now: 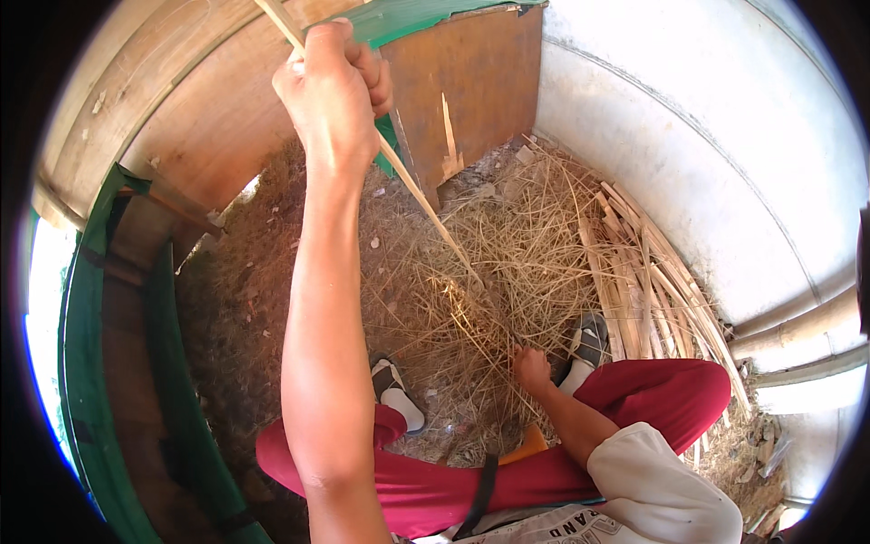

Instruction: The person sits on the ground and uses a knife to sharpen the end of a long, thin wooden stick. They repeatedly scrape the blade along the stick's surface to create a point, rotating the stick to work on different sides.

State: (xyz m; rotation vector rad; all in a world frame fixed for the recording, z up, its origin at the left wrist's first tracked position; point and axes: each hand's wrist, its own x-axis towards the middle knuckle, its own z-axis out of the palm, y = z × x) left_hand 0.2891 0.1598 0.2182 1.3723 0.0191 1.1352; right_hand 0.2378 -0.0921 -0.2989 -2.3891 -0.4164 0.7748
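Note:
My left hand [333,91] is raised high at the upper left, its fingers closed around a long pale bamboo strip [424,201]. The strip slants down to the right, its lower end above the pile of shavings between my feet. Low down near my right shoe, my right hand [533,370] is closed on a thin dark blade-like tool, probably a knife [504,325]. The blade reaches up toward the strip's lower end; whether they touch I cannot tell. The handle is hidden in my fist.
Split bamboo strips [634,290] lie stacked at the right. Thin shavings [535,218] cover the ground. A brown board [471,82] stands ahead, a pale sheet wall [707,118] at right, a green-edged frame [82,344] at left. Something orange [526,444] is beneath my right leg.

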